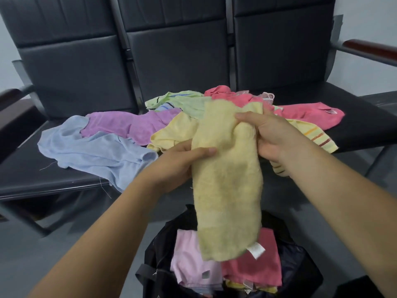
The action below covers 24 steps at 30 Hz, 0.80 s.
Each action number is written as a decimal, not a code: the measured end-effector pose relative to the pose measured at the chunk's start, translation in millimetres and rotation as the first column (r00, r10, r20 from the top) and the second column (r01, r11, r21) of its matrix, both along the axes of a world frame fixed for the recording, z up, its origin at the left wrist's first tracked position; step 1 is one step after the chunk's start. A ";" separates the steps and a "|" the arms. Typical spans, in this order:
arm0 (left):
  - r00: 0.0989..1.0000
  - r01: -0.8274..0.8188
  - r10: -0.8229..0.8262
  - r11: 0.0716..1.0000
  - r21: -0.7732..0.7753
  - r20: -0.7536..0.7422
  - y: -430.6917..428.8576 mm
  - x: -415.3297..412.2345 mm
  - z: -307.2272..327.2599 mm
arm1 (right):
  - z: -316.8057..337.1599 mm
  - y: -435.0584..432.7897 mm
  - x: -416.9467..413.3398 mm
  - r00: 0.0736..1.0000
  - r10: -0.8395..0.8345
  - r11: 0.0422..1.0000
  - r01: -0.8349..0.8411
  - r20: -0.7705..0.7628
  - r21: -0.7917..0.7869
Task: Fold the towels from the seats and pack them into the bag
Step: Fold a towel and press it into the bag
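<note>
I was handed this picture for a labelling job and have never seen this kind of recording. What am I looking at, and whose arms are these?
There is no machine here. A person wears a camera on the head, so the single picture looks forward and down along their own two bare arms.

Both hands hold one pale yellow towel in the air: the left hand has a grip on its left edge, the right hand on its upper right. The towel hangs down, with a white tag at its lower end.

Behind it is a row of dark seats. On them lie unfolded towels: a light blue one, a purple one, a green one, pink ones and a striped yellow one.

Below the hands an open black bag stands on the floor, already holding folded towels, light pink and darker pink.
</note>
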<state>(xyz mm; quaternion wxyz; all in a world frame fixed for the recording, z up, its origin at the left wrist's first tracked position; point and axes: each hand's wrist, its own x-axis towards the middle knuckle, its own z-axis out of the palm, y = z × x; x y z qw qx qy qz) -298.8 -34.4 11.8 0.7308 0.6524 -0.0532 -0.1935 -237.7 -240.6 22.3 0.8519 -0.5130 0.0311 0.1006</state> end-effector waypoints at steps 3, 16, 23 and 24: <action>0.995 -0.086 0.074 0.974 -0.208 -0.063 -7.2 0.7 4.4 | -4.3 -3.4 -0.5 0.990 0.083 0.997 -0.082 -0.111 0.013; 0.981 -0.165 0.177 0.977 -0.138 0.079 20.3 15.7 4.9 | -27.7 -13.8 1.4 0.968 0.218 0.972 -0.204 0.123 -0.119; 0.963 -0.233 0.210 0.965 0.125 0.169 28.6 20.6 -7.4 | -25.2 -13.6 1.4 0.946 0.102 0.851 0.077 0.307 -0.519; 0.955 -0.259 0.231 0.955 0.143 0.186 28.8 20.8 -7.0 | -24.6 -13.8 1.2 0.944 0.087 0.841 0.102 0.319 -0.531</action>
